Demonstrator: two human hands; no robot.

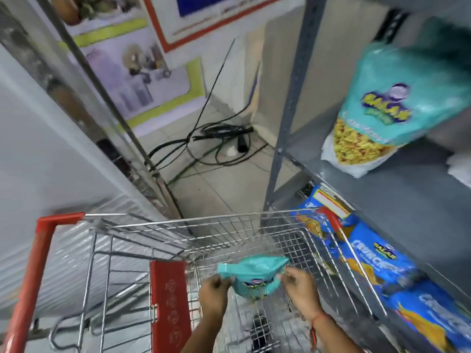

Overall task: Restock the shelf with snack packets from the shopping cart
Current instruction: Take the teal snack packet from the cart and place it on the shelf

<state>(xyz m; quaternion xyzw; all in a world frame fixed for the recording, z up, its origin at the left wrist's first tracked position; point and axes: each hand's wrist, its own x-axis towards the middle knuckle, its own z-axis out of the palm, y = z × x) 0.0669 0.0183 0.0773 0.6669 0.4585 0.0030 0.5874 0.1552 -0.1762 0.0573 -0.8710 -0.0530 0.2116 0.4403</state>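
Both of my hands reach down into the wire shopping cart (pixel 229 220) and hold one teal snack packet (pixel 252 276) by its top corners. My left hand (pixel 215 291) pinches the packet's left corner, my right hand (pixel 300 289) its right corner. The packet hangs just above the cart's mesh floor. On the grey metal shelf (pixel 382 197) to the right, another teal packet (pixel 387 105) with yellow snacks printed on it stands upright. Blue snack packets (pixel 377 266) fill the lower shelf beside the cart.
The cart has red handle parts (pixel 33 271) and a red child-seat flap (pixel 169 301). Black cables (pixel 216 143) lie coiled on the tiled floor past the cart. A glass-fronted cabinet (pixel 63 85) with posters behind it stands on the left, next to the shelf's grey upright post (pixel 288 118).
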